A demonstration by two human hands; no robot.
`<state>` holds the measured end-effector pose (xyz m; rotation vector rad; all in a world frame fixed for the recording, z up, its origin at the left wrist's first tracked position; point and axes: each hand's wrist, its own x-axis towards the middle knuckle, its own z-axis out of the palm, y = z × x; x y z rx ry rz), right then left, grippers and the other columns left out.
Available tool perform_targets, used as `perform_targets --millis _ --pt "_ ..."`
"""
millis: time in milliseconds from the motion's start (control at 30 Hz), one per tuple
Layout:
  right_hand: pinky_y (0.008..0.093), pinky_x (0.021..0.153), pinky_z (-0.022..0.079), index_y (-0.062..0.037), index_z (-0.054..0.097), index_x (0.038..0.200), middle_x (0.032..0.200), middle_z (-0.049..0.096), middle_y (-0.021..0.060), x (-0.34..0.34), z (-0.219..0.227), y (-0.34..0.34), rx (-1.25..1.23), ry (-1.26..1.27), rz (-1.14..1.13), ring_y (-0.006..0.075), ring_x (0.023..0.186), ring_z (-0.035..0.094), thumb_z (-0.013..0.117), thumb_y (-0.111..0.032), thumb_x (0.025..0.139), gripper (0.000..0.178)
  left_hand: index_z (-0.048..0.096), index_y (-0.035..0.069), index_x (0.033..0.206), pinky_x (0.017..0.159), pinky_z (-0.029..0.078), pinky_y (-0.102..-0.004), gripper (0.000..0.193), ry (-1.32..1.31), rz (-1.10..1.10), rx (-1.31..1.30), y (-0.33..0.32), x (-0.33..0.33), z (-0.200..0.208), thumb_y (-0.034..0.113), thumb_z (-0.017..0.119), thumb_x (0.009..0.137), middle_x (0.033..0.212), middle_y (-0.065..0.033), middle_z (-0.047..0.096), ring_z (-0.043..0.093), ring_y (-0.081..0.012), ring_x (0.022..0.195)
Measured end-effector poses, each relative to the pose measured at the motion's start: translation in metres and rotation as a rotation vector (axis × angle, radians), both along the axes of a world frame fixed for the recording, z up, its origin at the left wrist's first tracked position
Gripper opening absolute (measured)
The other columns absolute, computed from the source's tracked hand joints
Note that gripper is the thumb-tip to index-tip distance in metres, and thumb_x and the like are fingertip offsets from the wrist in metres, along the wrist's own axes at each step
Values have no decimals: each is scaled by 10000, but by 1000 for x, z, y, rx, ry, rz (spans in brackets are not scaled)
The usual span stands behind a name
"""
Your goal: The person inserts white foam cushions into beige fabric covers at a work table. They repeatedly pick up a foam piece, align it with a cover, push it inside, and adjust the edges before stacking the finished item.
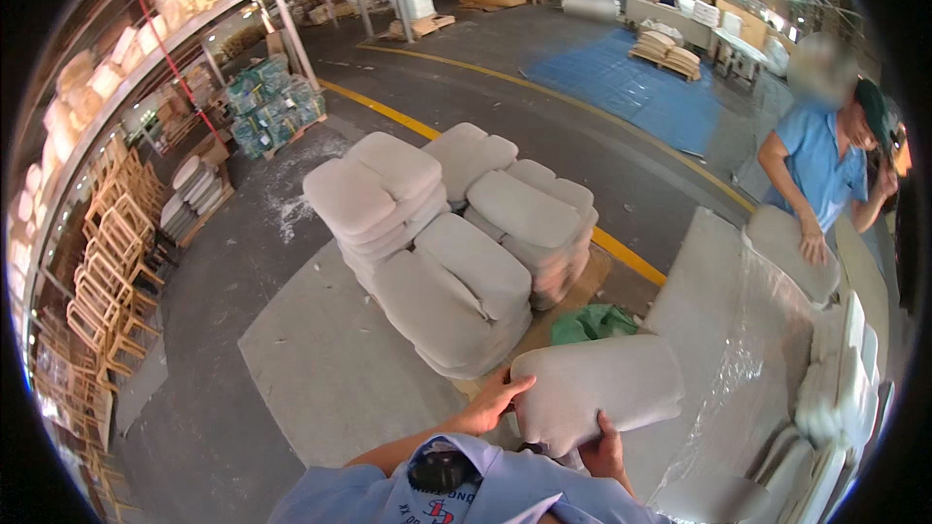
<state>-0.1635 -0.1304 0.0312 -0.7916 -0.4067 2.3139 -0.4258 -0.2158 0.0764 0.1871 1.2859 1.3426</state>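
Observation:
A light grey seat cushion [602, 383] is held up in front of my body, tilted toward me. My left hand [490, 403] grips its left edge, thumb over the face and fingers behind. My right hand [607, 446] grips the lower edge near the middle, its thumb showing on the face and its other fingers mostly hidden. Just beyond the cushion stand stacks of similar grey cushions [442, 296], several layers high. A crumpled green plastic bag [592, 323] lies behind the held cushion's upper edge.
At right, a worker in a blue shirt [820, 160] rests a hand on a grey cushion [796, 250] at a plastic-covered table [714, 330]. More cushions [835, 398] stack at lower right. Wooden chair frames [112, 281] line the left side. Beyond are a yellow floor line [388, 114] and blue sheet [631, 82].

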Motion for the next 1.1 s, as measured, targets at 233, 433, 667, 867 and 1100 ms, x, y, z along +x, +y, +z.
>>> perform_targets --millis 233,433,667,867,1100 --pt "508 1033 546 -70 531 1448 1280 661 116 -105 4 40 119 -153 82 316 1183 662 787 -159 927 587 309 87 1647 1166 484 -503 826 -202 61 64 -35 -74 -6 265 782 994 1578 -99 508 533 -278 1435" --pt "477 1060 520 -53 522 1474 1344 653 109 -271 28 55 234 -167 190 308 1250 630 842 -157 882 681 326 118 1640 1160 491 -473 787 -150 273 192 -62 -200 -10 207 767 994 1572 -80 520 542 -276 1430" --pt "458 1075 506 -66 518 1505 1386 645 93 -469 16 61 257 -20 305 277 1302 599 836 -218 918 685 333 147 1630 1157 492 -549 828 -126 308 281 -74 -386 -25 299 811 971 1602 -83 485 544 -310 1425" --pt "480 826 580 -147 333 1633 1328 656 111 -488 -83 45 142 -725 430 325 1153 668 778 -305 988 800 403 164 1569 1032 543 -581 815 64 45 -430 -89 -484 -75 499 804 943 1538 -136 516 596 -398 1318" --pt "413 641 614 -131 616 1311 1070 701 103 -293 -132 -25 -142 -938 282 300 895 740 755 -354 988 416 510 106 1481 944 551 -549 747 -252 57 -312 -81 -501 -93 513 807 929 1422 -134 575 640 -327 1188"
